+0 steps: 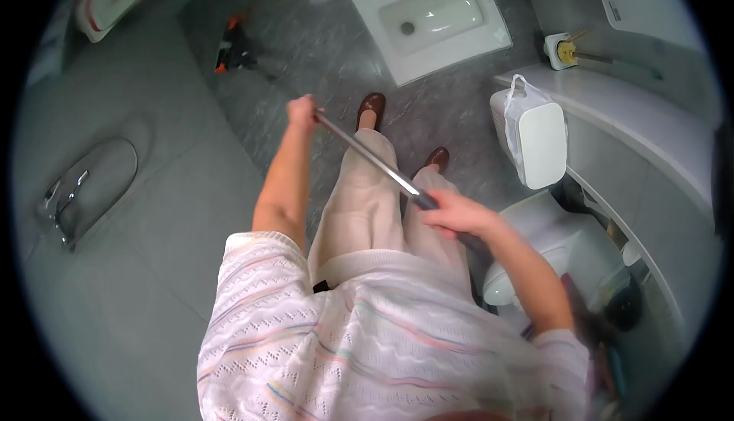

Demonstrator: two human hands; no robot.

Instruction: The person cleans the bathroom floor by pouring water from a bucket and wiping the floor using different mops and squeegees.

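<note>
A long-handled mop runs slantwise across my front, with a metal pole and a dark grip at its near end. Its black head with orange ends rests on the floor by the left wall; blur hides whether it is a sponge or a brush. My left hand is closed round the pole farther down. Nearer my body, my right hand wraps the dark grip.
A white squat toilet is set into the grey floor ahead. To the right stand a white lidded bin and a ledge with a brush holder. A shower tap and hose are on the left wall.
</note>
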